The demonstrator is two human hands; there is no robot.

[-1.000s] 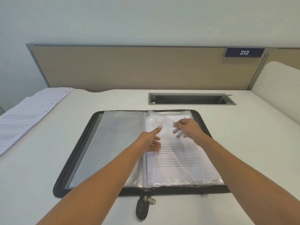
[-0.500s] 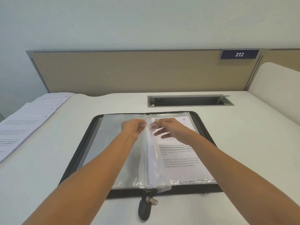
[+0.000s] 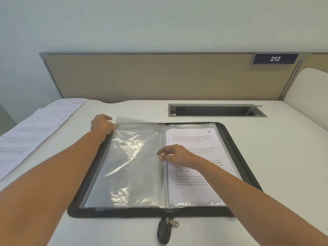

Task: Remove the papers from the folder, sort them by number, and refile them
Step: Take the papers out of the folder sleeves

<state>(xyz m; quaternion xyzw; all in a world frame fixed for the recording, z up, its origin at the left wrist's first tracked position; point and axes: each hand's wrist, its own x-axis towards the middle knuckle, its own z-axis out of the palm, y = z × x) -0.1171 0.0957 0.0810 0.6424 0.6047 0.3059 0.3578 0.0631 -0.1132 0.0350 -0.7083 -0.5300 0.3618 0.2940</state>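
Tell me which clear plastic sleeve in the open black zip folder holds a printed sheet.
The right-hand sleeve: a white sheet numbered 6 shows through it. The left-hand sleeve is only crinkled clear plastic.

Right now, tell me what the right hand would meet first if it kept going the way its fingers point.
The right hand points left, low over the folder spine. It would first meet the crinkled clear sleeve on the left half, probably at once; height above it is unclear.

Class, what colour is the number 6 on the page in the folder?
The number 6 is bluish-purple; the head view shows it.
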